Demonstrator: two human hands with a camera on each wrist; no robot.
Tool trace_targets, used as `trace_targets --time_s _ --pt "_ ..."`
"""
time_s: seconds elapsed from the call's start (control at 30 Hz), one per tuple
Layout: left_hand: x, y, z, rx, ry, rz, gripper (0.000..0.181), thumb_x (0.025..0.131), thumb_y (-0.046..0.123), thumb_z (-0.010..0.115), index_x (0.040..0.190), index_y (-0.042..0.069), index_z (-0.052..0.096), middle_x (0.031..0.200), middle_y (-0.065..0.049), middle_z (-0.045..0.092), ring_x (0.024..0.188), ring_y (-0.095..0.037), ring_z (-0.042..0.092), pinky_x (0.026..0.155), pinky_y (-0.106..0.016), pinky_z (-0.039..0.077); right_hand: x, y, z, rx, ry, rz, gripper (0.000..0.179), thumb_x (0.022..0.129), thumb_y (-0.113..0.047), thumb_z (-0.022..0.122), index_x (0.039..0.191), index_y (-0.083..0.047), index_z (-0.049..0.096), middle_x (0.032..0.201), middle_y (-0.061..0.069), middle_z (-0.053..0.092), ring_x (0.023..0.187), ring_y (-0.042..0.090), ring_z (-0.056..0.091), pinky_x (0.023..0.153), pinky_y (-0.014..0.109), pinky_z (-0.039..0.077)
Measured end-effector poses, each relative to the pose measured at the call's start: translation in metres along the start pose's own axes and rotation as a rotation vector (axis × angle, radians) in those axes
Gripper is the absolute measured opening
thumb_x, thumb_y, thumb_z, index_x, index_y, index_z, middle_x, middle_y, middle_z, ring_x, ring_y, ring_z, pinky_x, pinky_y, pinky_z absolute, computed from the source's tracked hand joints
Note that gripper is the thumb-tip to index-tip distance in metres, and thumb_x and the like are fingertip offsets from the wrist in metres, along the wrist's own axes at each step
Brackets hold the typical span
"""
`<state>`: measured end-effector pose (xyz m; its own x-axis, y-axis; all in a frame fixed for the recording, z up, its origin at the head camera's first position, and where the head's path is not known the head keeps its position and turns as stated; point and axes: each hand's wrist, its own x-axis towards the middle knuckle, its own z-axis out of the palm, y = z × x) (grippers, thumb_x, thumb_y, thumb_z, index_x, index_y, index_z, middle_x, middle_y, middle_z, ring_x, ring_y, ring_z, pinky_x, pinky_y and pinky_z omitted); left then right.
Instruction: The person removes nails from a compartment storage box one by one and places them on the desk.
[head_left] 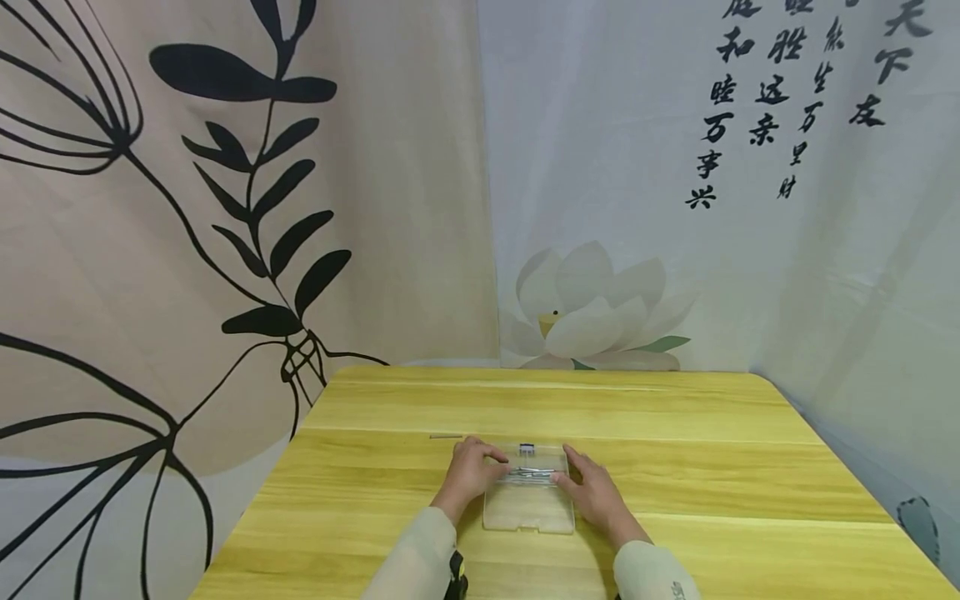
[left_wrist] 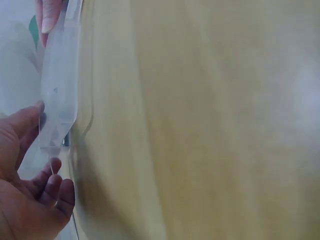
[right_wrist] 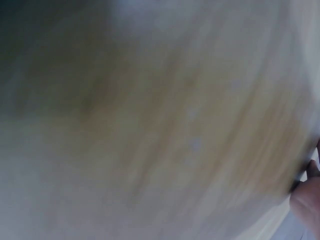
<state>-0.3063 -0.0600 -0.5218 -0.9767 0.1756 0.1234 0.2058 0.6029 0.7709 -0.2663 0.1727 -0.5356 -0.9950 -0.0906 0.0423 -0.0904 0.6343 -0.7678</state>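
Observation:
A clear plastic box lies opened out on the table in the head view. Across its middle is a bundle of thin silvery metal pieces; their exact kind is too small to tell. My left hand grips the box's left side. In the left wrist view, the thumb and curled fingers of that hand hold the end of the transparent box. At the right side, my right hand holds the box edge, thumb over the rim. The right wrist view is blurred, with only fingertips at its edge.
A thin rod lies on the wooden table, beyond my left hand. A small dark-and-white piece sits at the box's far part. Printed curtains hang behind and beside the table.

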Motion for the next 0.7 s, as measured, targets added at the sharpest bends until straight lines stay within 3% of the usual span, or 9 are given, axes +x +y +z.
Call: trace_targets --time_s 0.3,0.7 --pt "0.009 -0.005 -0.004 -0.056 -0.056 0.009 0.004 0.082 0.014 0.082 0.083 0.011 0.080 0.104 -0.006 0.060 0.102 -0.030 0.056 0.094 -0.052 0.045 0.003 0.003 0.004 0.017 0.007 0.002 0.067 0.100 -0.037 0.060 0.154 -0.006 0.035 0.151 0.028 0.036 0.141 0.052 0.023 0.109 0.067 0.019" --pt "0.021 0.000 -0.005 0.030 -0.133 0.011 0.006 0.081 0.015 0.084 0.077 0.015 0.079 0.106 -0.004 0.063 0.100 -0.025 0.057 0.092 -0.046 0.048 0.004 0.001 0.005 -0.003 0.025 0.012 0.067 0.099 -0.037 0.061 0.153 -0.006 0.036 0.151 0.026 0.038 0.141 0.051 0.024 0.110 0.066 0.018"
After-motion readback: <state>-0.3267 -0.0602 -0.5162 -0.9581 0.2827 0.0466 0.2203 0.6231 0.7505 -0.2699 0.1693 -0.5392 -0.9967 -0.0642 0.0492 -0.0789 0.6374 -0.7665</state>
